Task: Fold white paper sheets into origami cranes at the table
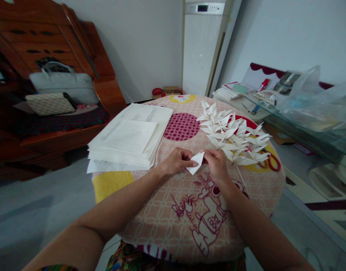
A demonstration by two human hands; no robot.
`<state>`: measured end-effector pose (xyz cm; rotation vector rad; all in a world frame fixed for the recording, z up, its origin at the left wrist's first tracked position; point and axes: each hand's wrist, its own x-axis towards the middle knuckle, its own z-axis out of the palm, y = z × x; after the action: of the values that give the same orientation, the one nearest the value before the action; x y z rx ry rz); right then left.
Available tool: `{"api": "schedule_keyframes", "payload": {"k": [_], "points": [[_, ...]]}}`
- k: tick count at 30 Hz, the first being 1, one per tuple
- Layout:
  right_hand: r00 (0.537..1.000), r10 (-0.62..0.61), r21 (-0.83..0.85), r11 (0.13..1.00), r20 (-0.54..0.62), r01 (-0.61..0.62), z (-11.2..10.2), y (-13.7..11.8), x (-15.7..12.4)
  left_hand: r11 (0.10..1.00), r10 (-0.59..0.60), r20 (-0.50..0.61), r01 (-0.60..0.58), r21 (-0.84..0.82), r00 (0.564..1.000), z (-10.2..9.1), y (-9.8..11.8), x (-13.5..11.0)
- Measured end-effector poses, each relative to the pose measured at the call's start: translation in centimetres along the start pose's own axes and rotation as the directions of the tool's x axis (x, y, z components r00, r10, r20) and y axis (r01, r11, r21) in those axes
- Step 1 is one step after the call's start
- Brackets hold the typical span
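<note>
Between my hands is a small piece of folded white paper (pixel 196 163), held above the patterned tablecloth (pixel 161 210). My left hand (pixel 178 161) pinches its left side, thumb on top. At the paper's right edge my right hand (pixel 216 162) has its fingers closed on it; the fingertips are partly hidden. Just beyond my right hand lies a spread of folded white paper cranes (pixel 232 131). To the left stands a thick stack of printed paper sheets (pixel 125 139), with smaller blank sheets (pixel 130 135) on top.
Red-handled scissors (pixel 274 162) lie by the cranes at the table's right edge. A glass-topped stand (pixel 302 131) on the right carries a plastic bag (pixel 308 98) and papers. A wooden bench (pixel 105 86) with a grey bag (pixel 66 86) is at left, a white cabinet-like appliance (pixel 199 49) behind.
</note>
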<state>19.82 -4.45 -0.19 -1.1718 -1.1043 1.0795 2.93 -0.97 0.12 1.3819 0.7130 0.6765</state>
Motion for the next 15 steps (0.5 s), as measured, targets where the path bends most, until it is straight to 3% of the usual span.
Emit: {"api": "schedule_keyframes", "payload": {"k": [6,10,15], "points": [[0.994,0.105,0.106,0.989,-0.025,-0.102,0.15,-0.30,0.11,0.994,-0.074,-0.007,0.073,-0.080,0.997,0.15,-0.12,0.46],[0.972,0.211,0.115,0.968,0.103,-0.223,0.16,-0.48,0.12,0.981,-0.058,-0.166,0.026,-0.191,0.984,0.11,-0.01,0.74],[0.958,0.203,-0.002,0.978,0.203,-0.207,0.31,-0.40,-0.07,0.972,-0.038,-0.255,-0.024,-0.235,0.966,-0.01,0.10,0.60]]}}
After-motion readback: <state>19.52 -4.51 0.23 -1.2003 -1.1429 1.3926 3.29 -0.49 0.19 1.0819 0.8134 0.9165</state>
